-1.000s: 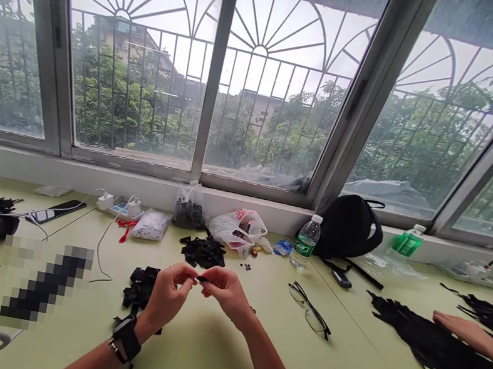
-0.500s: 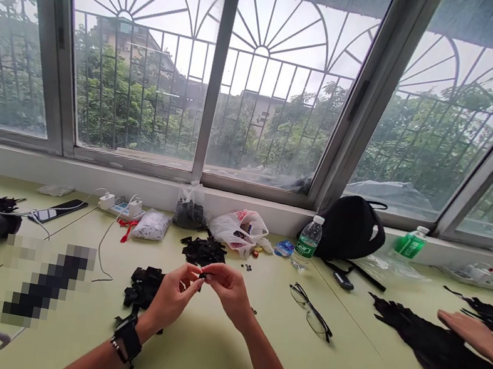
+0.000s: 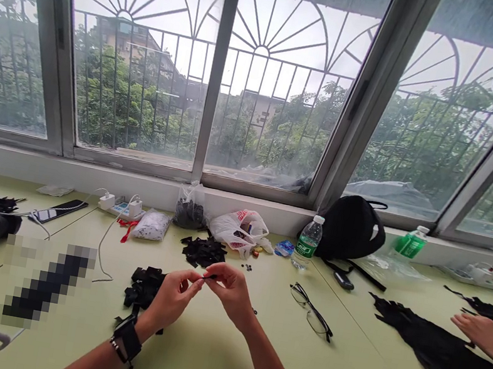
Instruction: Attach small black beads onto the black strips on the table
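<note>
My left hand [image 3: 171, 301] and my right hand [image 3: 231, 293] meet above the pale green table [image 3: 216, 357], pinching a small thin black piece [image 3: 210, 277] between their fingertips. Its exact shape is too small to tell. Just left of my left hand lies a heap of black fabric scraps [image 3: 144, 287], and a second heap [image 3: 203, 251] lies beyond my hands. Several tiny dark bits [image 3: 248, 267] are scattered past my right hand. A watch [image 3: 128, 334] and a beaded bracelet circle my left wrist.
Eyeglasses [image 3: 310, 311] lie right of my hands. A co-worker's hand [image 3: 482, 334] rests near black fringed fabric [image 3: 445, 353] at right. Along the window stand a water bottle [image 3: 307, 242], plastic bags [image 3: 234, 227], a black bag [image 3: 350, 228] and a power strip [image 3: 125, 209].
My hands have risen slightly and turned the small black piece, which now shows as a thin sliver. The co-worker's hand has moved right, away from the fringed fabric's middle.
</note>
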Motion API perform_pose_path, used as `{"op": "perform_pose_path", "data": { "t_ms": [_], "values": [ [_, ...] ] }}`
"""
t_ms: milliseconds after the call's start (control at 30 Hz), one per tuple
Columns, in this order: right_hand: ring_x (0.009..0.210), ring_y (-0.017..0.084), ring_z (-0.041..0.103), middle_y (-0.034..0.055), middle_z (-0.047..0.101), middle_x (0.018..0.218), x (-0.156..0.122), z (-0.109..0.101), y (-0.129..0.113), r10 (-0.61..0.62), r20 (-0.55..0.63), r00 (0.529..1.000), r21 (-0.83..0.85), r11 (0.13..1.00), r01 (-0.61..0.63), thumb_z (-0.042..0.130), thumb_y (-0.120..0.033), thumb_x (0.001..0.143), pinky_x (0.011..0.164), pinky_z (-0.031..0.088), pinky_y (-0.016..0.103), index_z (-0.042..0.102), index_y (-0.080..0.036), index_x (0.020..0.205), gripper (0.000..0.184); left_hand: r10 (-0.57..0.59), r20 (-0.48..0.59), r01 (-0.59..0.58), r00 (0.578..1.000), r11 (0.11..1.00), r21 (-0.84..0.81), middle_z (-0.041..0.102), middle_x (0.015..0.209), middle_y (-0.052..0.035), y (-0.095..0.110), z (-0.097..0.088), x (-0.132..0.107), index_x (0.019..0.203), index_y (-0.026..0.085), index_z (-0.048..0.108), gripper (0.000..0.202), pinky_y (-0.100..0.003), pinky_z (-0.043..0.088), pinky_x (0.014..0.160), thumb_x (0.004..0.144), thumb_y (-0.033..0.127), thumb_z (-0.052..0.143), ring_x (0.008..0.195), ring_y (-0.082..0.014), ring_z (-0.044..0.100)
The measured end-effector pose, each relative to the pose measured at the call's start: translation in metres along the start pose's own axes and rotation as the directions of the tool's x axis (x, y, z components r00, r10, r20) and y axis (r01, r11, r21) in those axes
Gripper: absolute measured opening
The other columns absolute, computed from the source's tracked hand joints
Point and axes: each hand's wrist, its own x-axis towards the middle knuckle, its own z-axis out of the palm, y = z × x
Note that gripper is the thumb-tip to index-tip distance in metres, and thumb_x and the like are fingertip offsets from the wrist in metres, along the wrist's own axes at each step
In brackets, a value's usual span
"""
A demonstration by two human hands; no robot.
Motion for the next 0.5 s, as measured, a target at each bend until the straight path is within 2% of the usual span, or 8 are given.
{"op": "perform_pose_path", "data": {
  "t_ms": [67, 167, 267, 333, 433, 500],
  "values": [
    [0.084, 0.02, 0.066, 0.0037, 0.071, 0.093, 0.0, -0.001, 0.001, -0.001, 0.003, 1.0, -0.006, 1.0, 0.001, 0.079, -0.038, 0.08, 0.081, 0.055, 0.035, 0.07, -0.021, 0.096, 0.025, 0.011, 0.011, -0.011, 1.0, 1.0, 0.004, 0.071, 0.076, -0.002, -0.001, 0.0, 0.0, 0.098, 0.018, 0.078, 0.034, -0.021, 0.035, 0.051, 0.096, 0.047, 0.059, 0.056, -0.0111, 0.046],
    [0.081, 0.017, 0.062, 0.0033, 0.066, 0.097, 0.0, -0.002, 0.002, -0.021, -0.013, 1.0, -0.053, 0.998, 0.02, 0.077, -0.036, 0.08, 0.075, 0.053, 0.031, 0.068, -0.021, 0.093, 0.022, 0.023, 0.013, -0.024, 1.0, 0.998, 0.051, 0.07, 0.073, -0.0012, 0.001, 0.0, -0.001, 0.095, 0.019, 0.077, 0.032, -0.022, 0.033, 0.051, 0.097, 0.044, 0.057, 0.056, -0.0116, 0.045],
    [0.081, 0.017, 0.058, 0.0049, 0.061, 0.103, -0.001, -0.002, -0.001, -0.091, -0.069, 0.993, -0.228, 0.971, 0.073, 0.073, -0.034, 0.081, 0.07, 0.051, 0.029, 0.066, -0.021, 0.086, 0.016, 0.037, -0.024, -0.033, 0.999, 0.99, 0.138, 0.07, 0.073, -0.0005, 0.003, 0.0, -0.002, 0.09, 0.02, 0.076, 0.029, -0.023, 0.033, 0.053, 0.097, 0.04, 0.057, 0.057, -0.0126, 0.047],
    [0.077, 0.016, 0.054, 0.004, 0.059, 0.097, -0.003, -0.002, -0.002, -0.138, -0.071, 0.988, -0.395, 0.913, 0.099, 0.069, -0.029, 0.083, 0.067, 0.047, 0.028, 0.067, -0.021, 0.085, 0.009, 0.051, -0.052, -0.039, 0.997, 0.977, 0.208, 0.071, 0.075, -0.0009, 0.005, -0.001, -0.003, 0.088, 0.021, 0.076, 0.027, -0.025, 0.034, 0.055, 0.096, 0.038, 0.057, 0.059, -0.014, 0.051],
    [0.069, 0.015, 0.05, -0.0002, 0.055, 0.078, -0.009, 0.001, -0.002, -0.134, 0.037, 0.99, -0.573, 0.809, 0.131, 0.063, -0.021, 0.084, 0.064, 0.04, 0.027, 0.066, -0.022, 0.087, 0.004, 0.093, -0.037, -0.077, 0.995, 0.945, 0.317, 0.073, 0.08, -0.0026, 0.006, -0.002, -0.005, 0.085, 0.022, 0.075, 0.024, -0.027, 0.039, 0.062, 0.096, 0.033, 0.056, 0.068, -0.0175, 0.059],
    [0.068, 0.015, 0.051, -0.0014, 0.056, 0.074, -0.013, 0.003, -0.001, -0.11, 0.111, 0.988, -0.653, 0.741, 0.156, 0.059, -0.017, 0.084, 0.064, 0.036, 0.026, 0.063, -0.022, 0.085, 0.007, 0.116, -0.008, -0.104, 0.993, 0.917, 0.385, 0.072, 0.08, -0.0032, 0.005, -0.002, -0.007, 0.083, 0.023, 0.074, 0.024, -0.028, 0.04, 0.067, 0.095, 0.029, 0.055, 0.074, -0.0195, 0.062]
  ]
}}
